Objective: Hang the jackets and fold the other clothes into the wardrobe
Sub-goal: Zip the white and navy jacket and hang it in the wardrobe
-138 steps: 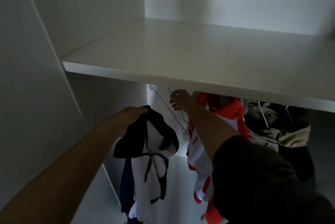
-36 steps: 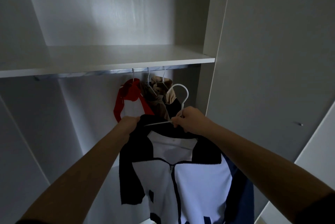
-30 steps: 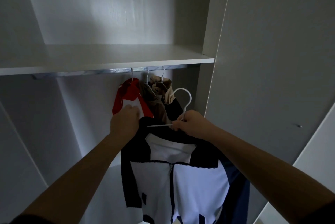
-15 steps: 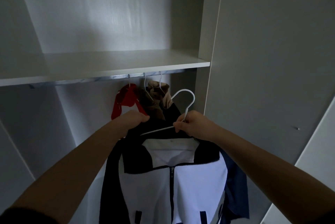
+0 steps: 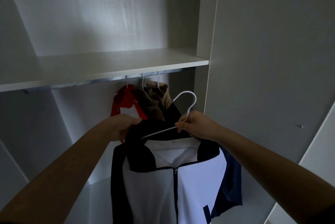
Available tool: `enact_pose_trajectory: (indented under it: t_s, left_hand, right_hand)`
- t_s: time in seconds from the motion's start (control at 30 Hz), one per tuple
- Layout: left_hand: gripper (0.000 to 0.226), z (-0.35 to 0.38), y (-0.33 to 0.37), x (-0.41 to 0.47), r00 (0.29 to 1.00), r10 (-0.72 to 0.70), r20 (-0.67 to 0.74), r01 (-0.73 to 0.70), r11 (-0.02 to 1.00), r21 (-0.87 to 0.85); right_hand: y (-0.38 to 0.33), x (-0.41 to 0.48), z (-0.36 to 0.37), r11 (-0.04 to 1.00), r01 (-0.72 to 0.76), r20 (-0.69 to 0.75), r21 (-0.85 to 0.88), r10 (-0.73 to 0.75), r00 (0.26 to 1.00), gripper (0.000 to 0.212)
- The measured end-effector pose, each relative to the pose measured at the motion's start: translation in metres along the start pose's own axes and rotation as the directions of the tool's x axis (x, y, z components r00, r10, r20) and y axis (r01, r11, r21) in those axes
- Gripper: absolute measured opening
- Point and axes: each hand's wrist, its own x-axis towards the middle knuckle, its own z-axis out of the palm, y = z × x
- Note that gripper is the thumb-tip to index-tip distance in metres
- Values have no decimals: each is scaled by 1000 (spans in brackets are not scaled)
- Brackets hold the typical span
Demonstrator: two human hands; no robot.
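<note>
While the left hand (image 5: 123, 125) grips the jacket (image 5: 150, 187), right hand (image 5: 195, 124) pinches hanger (image 5: 189, 110).

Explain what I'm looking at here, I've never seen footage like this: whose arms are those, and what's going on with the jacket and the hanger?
There is no machine here. The one picture comes from a camera worn on a person's head, looking forward and down, so the two arms reaching in are the wearer's own. They face an open wardrobe. The left hand grips the dark shoulder of a white and navy zip jacket. The right hand pinches a white hanger near its neck, and the hanger's one visible arm lies across the jacket's collar. The hook is free, not yet on the rail under the shelf. A red jacket and a brown garment already hang on that rail.
</note>
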Motion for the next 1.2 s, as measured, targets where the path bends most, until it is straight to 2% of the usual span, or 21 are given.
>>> enact_pose_trajectory:
  t_s: [0.1,0.17,0.23,0.27,0.33,0.4,0.43,0.47,0.53,0.57,0.63,0.7,0.73,0.77,0.8,0.87,0.9,0.97,1.1,1.2]
  left_hand:
    - [24,5,-4,4,996,-1,-87,0,1000,-10]
    - [20,9,-5,8,982,61,-179,-48,996,77]
    - [27,7,-7,14,942,207,-265,-111,935,336]
    - [32,3,-10,17,906,304,-293,-134,865,483]
    - [36,-7,-19,21,825,479,-302,-188,734,652]
    - [30,-14,-26,19,728,655,-204,-371,626,686]
    - [24,-14,-26,16,658,747,-98,-490,523,698]
    - [20,-12,-25,13,586,809,43,-577,380,723]
    - [21,-6,-23,15,516,814,266,-585,108,804]
    - [21,-3,-23,18,513,808,290,-534,37,844]
    - [22,-2,-21,19,484,835,263,-490,9,872]
    - [20,-5,-19,18,363,879,308,-531,-77,844]
    - [21,-8,-18,18,303,894,331,-547,-121,828]
    - [23,-11,-18,18,266,902,339,-558,-143,818]
    - [28,-15,-16,18,258,905,338,-566,-142,812]
    - [40,-24,-13,21,283,900,331,-569,-121,814]
    - [42,-29,-12,24,302,895,328,-565,-109,818]
    - [37,-38,-12,28,314,898,307,-567,-82,820]
    - [20,-46,-14,28,333,898,288,-574,-49,818]
    - [19,-52,-14,21,289,912,291,-546,-93,833]
  right_hand:
    - [1,5,4,1000,-16,-12,10,16,1000,27]
    - [0,7,5,1000,-15,-13,12,15,1000,27]
    - [-3,8,6,1000,-12,-29,18,13,999,28]
    - [-3,9,6,1000,-11,-47,29,12,999,28]
    - [-3,10,5,999,-13,-83,50,17,996,29]
    - [-3,12,4,997,-29,-107,76,37,994,29]
    - [-4,13,4,995,-37,-108,88,46,993,29]
    - [-5,15,4,995,-41,-102,92,50,994,30]
    - [-11,22,4,995,-40,-81,94,48,996,30]
    - [-14,25,2,994,-40,-67,103,47,997,30]
    - [-18,30,-3,992,-26,-21,122,28,999,26]
    - [-17,29,-8,990,-30,46,134,24,999,11]
    - [-14,27,-11,992,-39,88,120,29,996,15]
    - [-9,25,-13,994,-58,137,88,46,990,26]
    - [-5,22,-14,997,-79,180,15,75,981,31]
    - [6,16,-15,986,-115,224,-119,139,965,29]
    - [11,14,-15,983,-133,226,-127,159,961,33]
    - [17,10,-15,985,-154,224,-76,167,960,38]
    - [20,6,-12,979,-192,240,64,172,955,30]
    - [19,11,-8,921,-299,194,249,256,947,35]
